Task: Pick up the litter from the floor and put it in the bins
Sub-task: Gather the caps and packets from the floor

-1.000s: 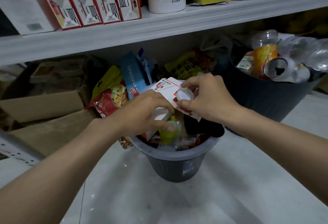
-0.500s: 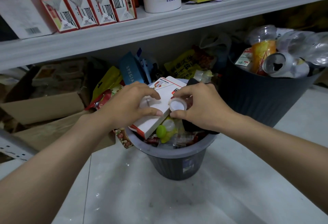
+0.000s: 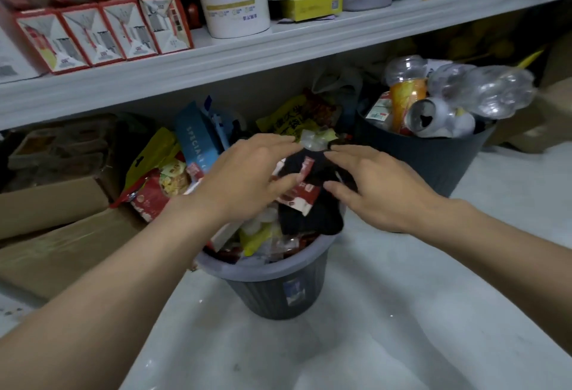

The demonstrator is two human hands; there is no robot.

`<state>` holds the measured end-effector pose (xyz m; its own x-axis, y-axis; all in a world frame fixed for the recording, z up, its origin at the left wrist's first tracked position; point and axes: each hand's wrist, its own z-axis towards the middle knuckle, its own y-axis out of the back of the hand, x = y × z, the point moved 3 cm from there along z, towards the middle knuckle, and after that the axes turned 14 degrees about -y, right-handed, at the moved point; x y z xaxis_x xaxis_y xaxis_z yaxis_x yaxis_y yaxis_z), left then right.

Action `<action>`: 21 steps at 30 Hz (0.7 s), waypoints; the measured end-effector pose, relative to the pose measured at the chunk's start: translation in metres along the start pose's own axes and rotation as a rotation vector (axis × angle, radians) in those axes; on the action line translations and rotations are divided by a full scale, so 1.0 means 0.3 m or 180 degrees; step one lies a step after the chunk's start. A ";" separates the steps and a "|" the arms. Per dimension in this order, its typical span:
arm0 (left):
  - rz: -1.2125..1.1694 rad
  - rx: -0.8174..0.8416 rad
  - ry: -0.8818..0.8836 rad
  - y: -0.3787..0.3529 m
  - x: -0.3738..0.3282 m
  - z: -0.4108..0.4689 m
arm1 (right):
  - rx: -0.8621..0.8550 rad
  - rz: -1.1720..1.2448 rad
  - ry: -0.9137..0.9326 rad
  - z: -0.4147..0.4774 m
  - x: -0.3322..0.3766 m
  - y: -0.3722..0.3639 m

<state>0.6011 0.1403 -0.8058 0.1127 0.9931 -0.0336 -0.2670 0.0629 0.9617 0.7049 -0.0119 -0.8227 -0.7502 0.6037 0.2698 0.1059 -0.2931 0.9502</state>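
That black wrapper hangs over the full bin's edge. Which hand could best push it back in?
Probably the right hand: it hovers open beside the black wrapper, which overhangs the bin on that side. The left hand hovers further left.

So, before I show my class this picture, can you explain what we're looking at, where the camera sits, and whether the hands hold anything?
No machine here: a person wears a camera on the head, looking down at their own arms. The left hand and right hand hover, fingers straight, over an overfull grey bin of wrappers on the pale floor. Neither seems to hold anything. A second bin behind holds bottles and a crushed can. Cartons stand on the shelf above.
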 end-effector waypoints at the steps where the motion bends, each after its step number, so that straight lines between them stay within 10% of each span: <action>1: 0.0086 0.0025 -0.0080 -0.012 -0.034 0.037 | -0.0021 -0.0203 -0.0072 -0.013 -0.035 0.010; 21: -0.0138 0.0521 -0.1661 -0.431 -0.937 0.698 | -0.0050 -0.0726 -0.2937 -0.615 -0.944 0.160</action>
<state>0.8045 -0.1677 -0.8636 0.5912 0.8061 0.0251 -0.1037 0.0451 0.9936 0.8021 -0.3336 -0.8821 0.0606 0.9930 0.1010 0.0068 -0.1016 0.9948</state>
